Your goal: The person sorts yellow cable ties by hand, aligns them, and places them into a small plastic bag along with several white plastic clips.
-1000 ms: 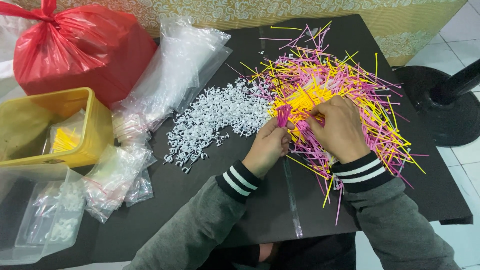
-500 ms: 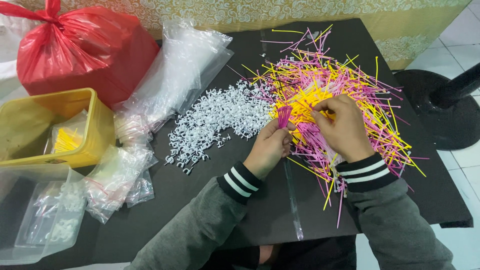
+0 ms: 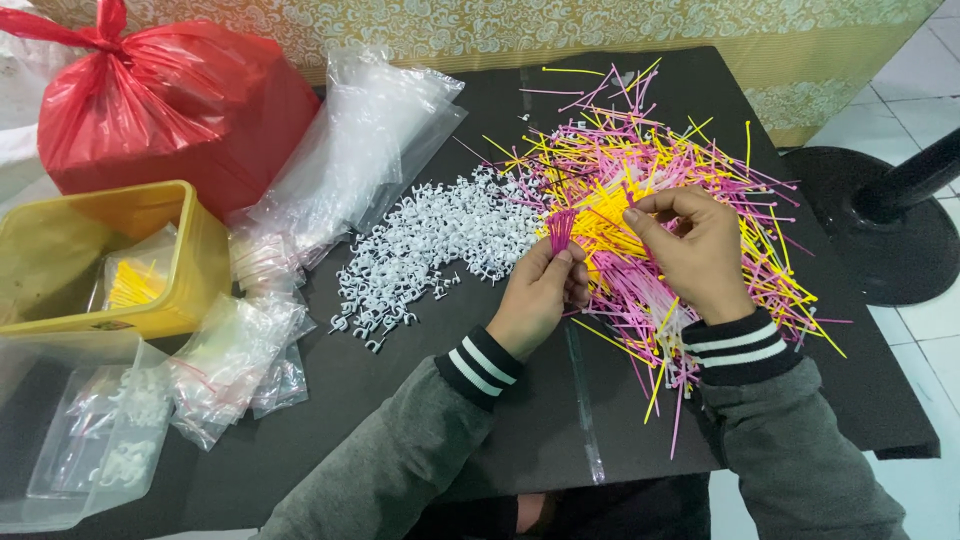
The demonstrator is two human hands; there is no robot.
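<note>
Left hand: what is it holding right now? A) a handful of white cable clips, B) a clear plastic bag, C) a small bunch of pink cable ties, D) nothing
C: the left hand pinches a small bunch of pink cable ties upright between its fingers, beside the pile of white cable clips, while the right hand picks at the mixed pink and yellow pile.

Left hand [image 3: 540,295] with a pink tie bundle [image 3: 561,228], right hand [image 3: 692,250] over the pink-and-yellow tie heap [image 3: 640,165] beside white clips [image 3: 430,245].

Head view, steeply down, close over table [image 3: 480,440]
</note>
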